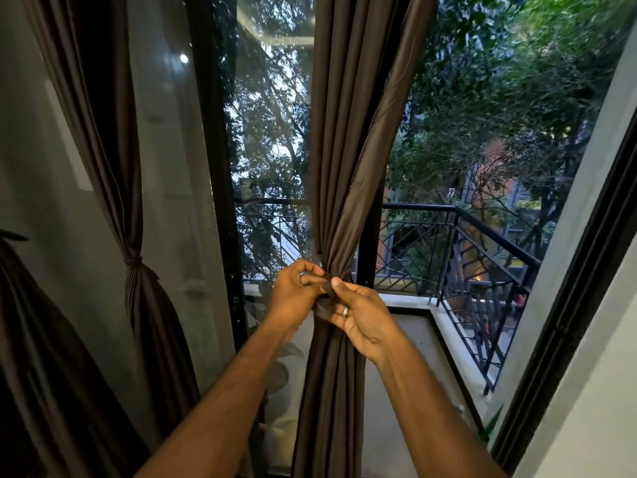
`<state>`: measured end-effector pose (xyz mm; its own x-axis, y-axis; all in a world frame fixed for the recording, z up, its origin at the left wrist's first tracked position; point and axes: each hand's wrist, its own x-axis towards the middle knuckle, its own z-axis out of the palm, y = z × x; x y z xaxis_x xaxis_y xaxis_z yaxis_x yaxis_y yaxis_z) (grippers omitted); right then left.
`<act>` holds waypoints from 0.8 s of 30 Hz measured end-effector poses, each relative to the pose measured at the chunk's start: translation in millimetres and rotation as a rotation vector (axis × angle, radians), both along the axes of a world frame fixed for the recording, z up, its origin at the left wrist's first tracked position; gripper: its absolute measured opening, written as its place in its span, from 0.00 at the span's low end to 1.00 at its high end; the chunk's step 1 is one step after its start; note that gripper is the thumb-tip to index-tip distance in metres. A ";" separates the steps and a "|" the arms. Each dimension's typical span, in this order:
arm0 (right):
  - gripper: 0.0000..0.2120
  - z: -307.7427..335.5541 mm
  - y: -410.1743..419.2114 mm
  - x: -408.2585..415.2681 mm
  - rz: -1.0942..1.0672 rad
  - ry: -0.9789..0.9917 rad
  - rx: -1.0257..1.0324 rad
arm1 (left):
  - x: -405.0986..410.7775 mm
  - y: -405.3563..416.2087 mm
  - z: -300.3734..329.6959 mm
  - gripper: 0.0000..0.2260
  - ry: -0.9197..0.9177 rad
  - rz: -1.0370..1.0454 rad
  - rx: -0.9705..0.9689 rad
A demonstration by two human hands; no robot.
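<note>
Balcony doorway at dusk, trees and a black railing (482, 219) beyond the glass; against the middle post of the window frame (366, 257), a dark brown curtain (348, 150), hanging full length and gathered to a narrow waist about halfway down; around that waist, a matching tie-back (326, 288), barely distinct from the folds. Probably soft, light and limp, a little slick by the sheen; no stiffness to push against, so best taken at the bunched waist and by the band's 2 loose ends. Both forearms stretched forward and up, wrists close together; left hand (295, 288) curled, thumb and fingertips pinching the band on the left of the bunch; right hand (362, 320), ring (345, 311) on 1 finger, pinching it from the right. Further left, a 2nd curtain (113, 150) already tied.
</note>
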<state>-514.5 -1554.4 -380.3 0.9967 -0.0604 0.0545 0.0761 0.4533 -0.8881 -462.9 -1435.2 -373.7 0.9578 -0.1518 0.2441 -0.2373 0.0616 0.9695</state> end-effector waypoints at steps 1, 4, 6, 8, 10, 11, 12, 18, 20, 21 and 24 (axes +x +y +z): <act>0.12 -2.0 0.5 1.3 -0.011 -0.011 -0.013 | -1.3 1.3 0.7 0.05 0.002 -0.007 -0.011; 0.14 -13.6 -0.8 8.7 -0.152 -0.081 -0.220 | -1.4 5.1 3.1 0.07 -0.234 0.247 0.193; 0.16 -19.2 -1.7 10.8 -0.270 -0.168 -0.478 | -3.9 6.8 10.9 0.13 -0.409 0.287 0.417; 0.18 -22.1 -1.0 11.3 -0.341 -0.233 -0.656 | -2.1 4.8 17.6 0.17 -0.450 0.162 0.614; 0.19 -24.0 1.7 11.1 -0.369 -0.277 -0.772 | 3.9 1.0 19.6 0.15 -0.445 0.091 0.761; 0.16 -24.5 2.8 10.6 -0.351 -0.306 -0.799 | 7.8 -0.5 19.8 0.12 -0.436 0.072 0.784; 0.11 -26.8 2.4 10.6 -0.313 -0.329 -0.813 | 11.5 -0.9 19.4 0.10 -0.431 0.059 0.784; 0.11 -35.6 -11.9 0.7 -0.131 -0.360 -0.917 | 11.0 3.4 7.5 0.08 -0.520 0.071 0.682; 0.12 -38.2 -18.5 1.2 -0.145 -0.357 -0.900 | 10.2 4.7 2.4 0.06 -0.634 0.076 0.713; 0.11 -39.5 -21.0 1.7 -0.148 -0.355 -0.869 | 9.8 5.1 1.0 0.06 -0.689 0.055 0.726; 0.09 -38.7 -25.5 3.0 -0.179 -0.339 -0.811 | 12.2 7.5 -4.7 0.07 -0.753 -0.057 0.711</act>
<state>-511.5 -1579.9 -419.0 0.8986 -0.0282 0.4379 0.4020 -0.3474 -0.8472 -450.7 -1427.7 -378.4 0.5808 -0.5357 0.6129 -0.8118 -0.4366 0.3877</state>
